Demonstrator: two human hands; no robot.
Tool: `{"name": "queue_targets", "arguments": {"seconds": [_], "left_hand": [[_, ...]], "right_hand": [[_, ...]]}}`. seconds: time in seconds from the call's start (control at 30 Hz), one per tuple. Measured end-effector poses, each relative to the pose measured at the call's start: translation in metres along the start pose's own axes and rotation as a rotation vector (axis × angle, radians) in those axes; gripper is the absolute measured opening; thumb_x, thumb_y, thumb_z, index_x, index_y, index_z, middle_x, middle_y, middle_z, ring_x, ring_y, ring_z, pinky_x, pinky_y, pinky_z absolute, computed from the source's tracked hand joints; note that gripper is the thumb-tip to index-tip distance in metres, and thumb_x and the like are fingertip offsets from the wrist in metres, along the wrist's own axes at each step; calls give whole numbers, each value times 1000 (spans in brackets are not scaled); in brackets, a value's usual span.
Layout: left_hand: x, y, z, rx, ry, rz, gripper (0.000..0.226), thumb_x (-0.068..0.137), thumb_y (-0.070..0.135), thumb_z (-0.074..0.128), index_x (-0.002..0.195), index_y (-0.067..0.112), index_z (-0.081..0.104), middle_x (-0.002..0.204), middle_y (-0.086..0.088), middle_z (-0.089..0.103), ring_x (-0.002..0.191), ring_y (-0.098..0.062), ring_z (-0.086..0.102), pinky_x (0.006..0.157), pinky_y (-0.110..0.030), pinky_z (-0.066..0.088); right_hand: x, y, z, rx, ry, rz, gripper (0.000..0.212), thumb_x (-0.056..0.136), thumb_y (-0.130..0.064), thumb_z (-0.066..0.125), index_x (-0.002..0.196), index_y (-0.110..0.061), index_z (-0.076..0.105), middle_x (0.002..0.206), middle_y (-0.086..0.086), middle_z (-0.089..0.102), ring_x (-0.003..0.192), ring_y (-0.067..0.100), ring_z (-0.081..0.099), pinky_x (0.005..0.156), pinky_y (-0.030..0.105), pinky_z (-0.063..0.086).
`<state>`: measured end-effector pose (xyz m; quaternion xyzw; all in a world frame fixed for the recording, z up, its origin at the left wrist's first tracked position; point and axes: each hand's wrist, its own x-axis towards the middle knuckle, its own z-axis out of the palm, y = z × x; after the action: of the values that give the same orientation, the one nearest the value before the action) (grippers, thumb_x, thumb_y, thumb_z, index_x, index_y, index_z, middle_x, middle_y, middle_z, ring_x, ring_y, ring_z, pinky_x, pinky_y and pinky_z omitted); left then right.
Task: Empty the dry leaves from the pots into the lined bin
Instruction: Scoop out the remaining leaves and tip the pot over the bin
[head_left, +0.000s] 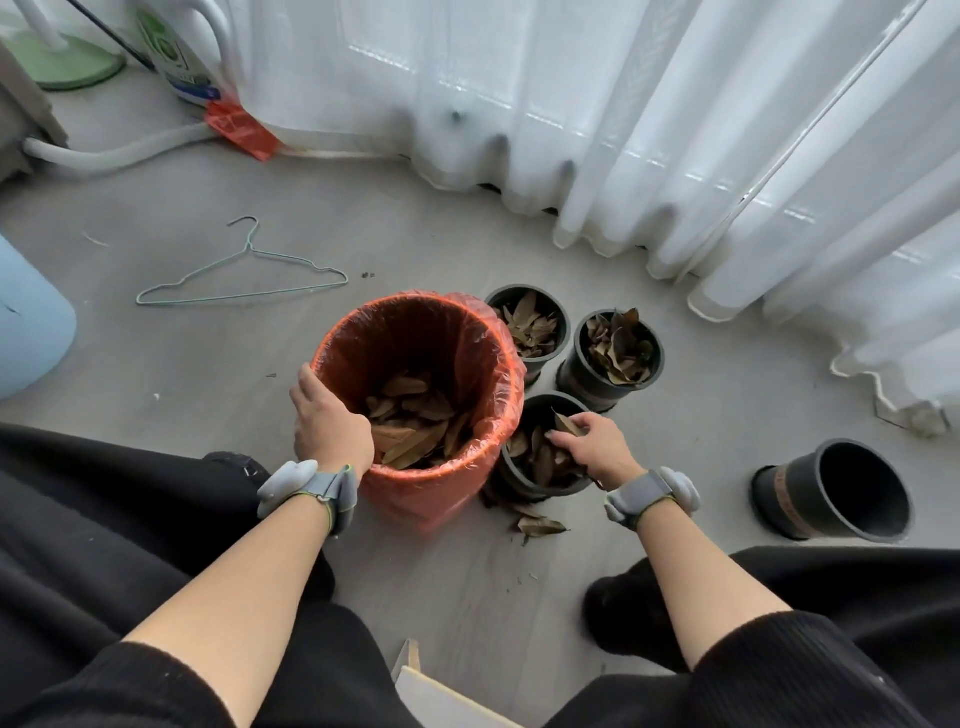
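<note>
All of the work is sitting on a pale grey wood-look floor (441, 234), with long white sheer curtains (623, 130) hanging along the far and right sides and bunching at the floor. A thin pale-green wire hanger (244, 280) is lying flat beyond and to the left of the bin. A white hose (114, 156) is running along the far left, and a light blue rounded object (26, 322) is showing at the left edge.

The round bin lined with an orange-red plastic bag (410, 338) is standing upright in the middle, mouth facing up, with dry brown leaves (410, 426) lying in its bottom. Three black round plastic pots are standing upright just right of it, mouths up and holding leaves. The far pot (519, 288) is sitting partly behind the bag's overhang, the middle pot (582, 382) is just beside that one, and the near pot (550, 399) is just beside the bin's right side. A fourth, empty black pot (800, 493) is lying on its side well apart to the right, its long axis running left to right and its mouth pointing right. A few loose leaves (540, 525) are lying on the floor at the near pot's foot.

The left hand (332, 421) is gripping the bin's near-left rim, fingers curling over the edge into the bag. The right hand (597, 447) is reaching into the near pot, its fingers bending down and closing on some of the dry brown leaves there. Grey bands (311, 488) are wrapping both wrists.
</note>
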<state>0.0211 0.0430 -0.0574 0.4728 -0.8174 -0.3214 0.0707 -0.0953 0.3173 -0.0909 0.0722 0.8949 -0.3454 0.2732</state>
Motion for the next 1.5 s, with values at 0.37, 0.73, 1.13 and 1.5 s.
{"name": "queue_targets", "arguments": {"seconds": [0.37,0.73,1.13,1.5], "left_hand": [[-2,0,1,-18,-4,0,76,79,-10,45,147,12,21,142,-17,33,112,-50,49,93,-52,41],[-2,3,1,0,-16,2,77,79,-10,45,148,12,19,142,-15,33,114,-47,49,92,-49,42],[0,0,2,11,-10,1,78,80,-8,46,150,13,18,148,-12,30,117,-46,48,94,-50,41],[1,-2,7,23,21,47,76,81,-9,42,149,16,17,146,-11,32,116,-44,50,93,-49,43]], "right_hand": [[-57,-100,-46,663,2,-232,27,89,-16,70,112,-9,58,83,11,68,60,16,63,49,23,51],[-60,-160,27,312,-105,-522,40,88,-31,70,122,-14,59,114,-3,65,102,7,62,86,16,50],[9,-35,-12,305,358,-28,24,92,-22,52,111,-14,63,106,9,69,101,27,65,93,44,53],[31,3,68,-65,57,298,98,79,-53,72,146,-1,23,151,26,23,139,44,28,116,49,25]]}}
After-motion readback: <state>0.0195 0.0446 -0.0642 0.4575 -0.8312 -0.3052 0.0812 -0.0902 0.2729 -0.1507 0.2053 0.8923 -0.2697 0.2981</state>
